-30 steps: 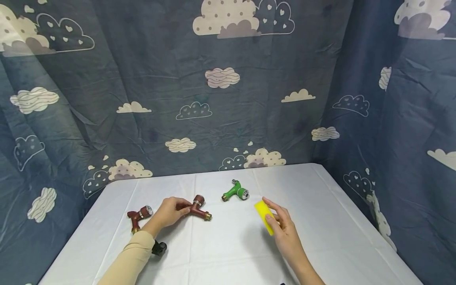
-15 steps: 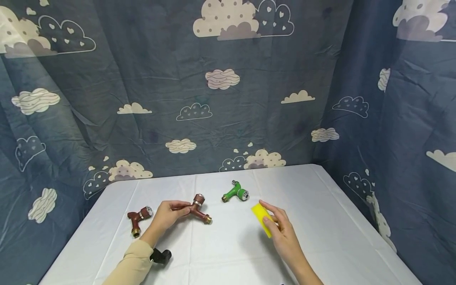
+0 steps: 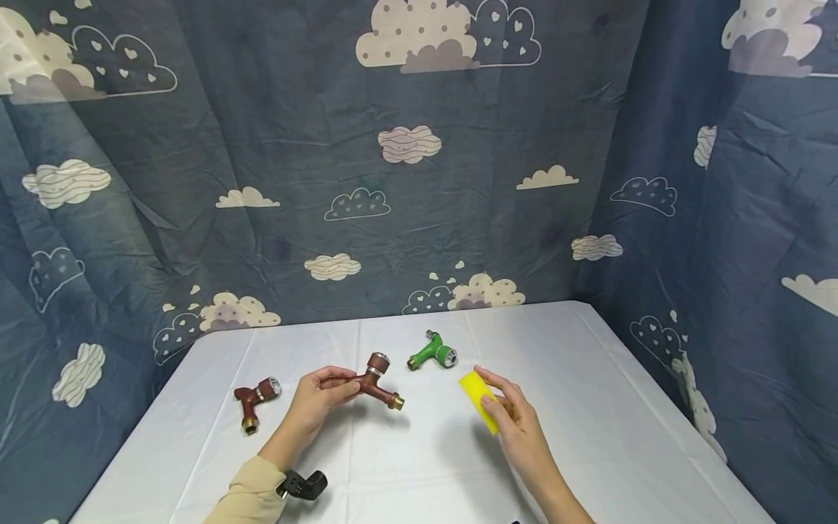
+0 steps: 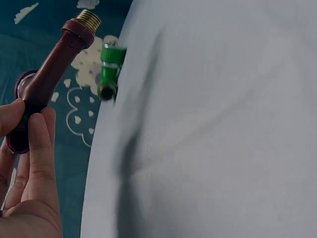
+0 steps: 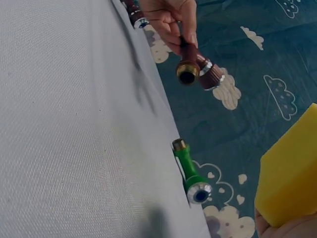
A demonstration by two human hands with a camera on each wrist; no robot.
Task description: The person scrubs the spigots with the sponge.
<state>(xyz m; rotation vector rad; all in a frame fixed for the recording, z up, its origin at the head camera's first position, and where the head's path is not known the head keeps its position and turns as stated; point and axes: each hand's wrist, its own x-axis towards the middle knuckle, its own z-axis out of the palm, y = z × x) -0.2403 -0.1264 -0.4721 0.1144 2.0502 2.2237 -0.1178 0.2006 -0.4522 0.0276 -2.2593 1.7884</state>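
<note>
My left hand (image 3: pixel 314 407) pinches one end of a dark red-brown tap (image 3: pixel 370 383), held above the table. Its ribbed knob points up and its brass-threaded end points right; the left wrist view shows thumb and fingertips around the tap's body (image 4: pixel 54 67). To the right, my right hand (image 3: pixel 520 426) holds a yellow sponge (image 3: pixel 479 402) between thumb and fingers, also raised off the cloth. Sponge (image 5: pixel 290 173) and tap (image 5: pixel 188 64) are apart. Behind and between the hands lies a green tap (image 3: pixel 434 351) with a silver-faced knob.
A second red-brown tap (image 3: pixel 252 402) lies on the white-covered table (image 3: pixel 419 466), left of my left hand. A black wrist camera (image 3: pixel 304 485) hangs from my left wrist. Dark blue cloud-patterned curtains (image 3: pixel 281 240) stand behind the table and along its sides.
My left hand has lifted the red-brown tap from the table and carried it slightly right. My right hand and the sponge have shifted slightly left. The other taps stay put.
</note>
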